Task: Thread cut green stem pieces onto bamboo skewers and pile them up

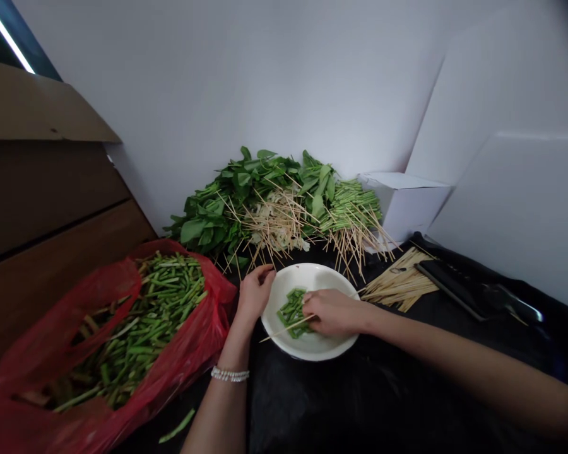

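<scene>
A white bowl (284, 277) with cut green stem pieces (292, 307) in it stands on the dark tabletop. My left hand (255, 292) is at its left rim, fingers curled and closed there. Inside the bowl my right hand (332, 310) reaches down with bent fingers among the stem pieces; its fingertips are partly hidden. A thin wooden skewer (284, 330) slants across the bowl, its middle hidden at my right hand. Whether that hand also touches the skewer I cannot tell.
At left, a red plastic bag (216, 285) holds many cut stems. Behind the bowl lie leafy greens (203, 224), skewered pale pieces (279, 217) and skewered green stems (353, 202). Loose skewers (402, 280), a black phone-like object (449, 290) and a white box (409, 198) are right.
</scene>
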A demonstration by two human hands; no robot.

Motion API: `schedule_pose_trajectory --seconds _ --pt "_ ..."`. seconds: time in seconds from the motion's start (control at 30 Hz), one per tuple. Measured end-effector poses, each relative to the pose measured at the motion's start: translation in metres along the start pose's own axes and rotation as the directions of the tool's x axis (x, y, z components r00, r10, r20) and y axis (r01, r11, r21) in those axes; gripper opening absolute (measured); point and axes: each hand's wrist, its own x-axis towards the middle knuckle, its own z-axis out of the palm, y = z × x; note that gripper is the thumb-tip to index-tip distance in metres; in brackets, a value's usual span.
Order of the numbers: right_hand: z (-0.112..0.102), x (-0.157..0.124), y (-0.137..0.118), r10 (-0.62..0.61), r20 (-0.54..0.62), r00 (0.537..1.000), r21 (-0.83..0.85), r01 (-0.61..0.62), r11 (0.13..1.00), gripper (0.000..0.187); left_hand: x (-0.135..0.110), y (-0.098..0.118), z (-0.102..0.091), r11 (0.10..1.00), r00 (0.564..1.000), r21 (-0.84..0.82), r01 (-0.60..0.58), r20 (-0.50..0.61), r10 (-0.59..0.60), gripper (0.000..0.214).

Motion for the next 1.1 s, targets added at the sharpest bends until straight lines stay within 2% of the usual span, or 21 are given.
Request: schedule_pose_trajectory --seconds 0.13,0.27,0.4,0.57,0.7,0.93,1.0,1.1 --pt "-0.022 -0.006 0.020 0.078 -0.092 0.993 0.167 -0.062 0.984 0.011 0.002 -0.001 -0.002 0.999 0.997 -0.040 0.015 -0.078 -0.018 0.039" --pt "-0.040 -0.005 0.035 0.197 -0.208 0.958 0.372 -0.109 0.922 0.021 -0.001 0.012 -0.005 0.996 0.994 -0.093 -0.010 -0.111 0.000 0.039" --pt "-0.040 -0.001 0.040 0.203 -0.269 0.942 0.471 -0.056 0.880 0.022 -0.008 0.031 -0.008 0.962 0.999 -0.271 0.004 0.036 0.006 0.034" --pt "-0.030 0.001 0.037 0.207 -0.358 0.910 0.549 0.026 0.835 0.020 -0.018 0.049 -0.006 0.956 0.985 -0.284 -0.071 0.133 0.112 0.021" --pt "-0.023 -0.002 0.030 0.174 -0.428 0.887 0.545 0.100 0.832 0.019 -0.023 0.056 0.000 0.949 0.970 -0.301 -0.089 0.191 0.152 0.019" --pt "-0.025 -0.008 0.019 0.180 -0.456 0.872 0.520 0.097 0.849 0.016 -0.028 0.062 0.010 0.871 0.963 -0.492 0.018 0.242 0.117 0.015" --pt "-0.029 -0.012 0.020 0.175 -0.481 0.859 0.492 0.099 0.865 0.021 -0.027 0.062 0.007 0.809 0.966 -0.579 0.105 0.253 0.055 0.016" --pt "-0.034 -0.019 0.025 0.216 -0.506 0.835 0.434 0.031 0.901 0.032 -0.025 0.058 0.002 0.660 0.964 -0.712 0.238 0.257 -0.070 0.020"
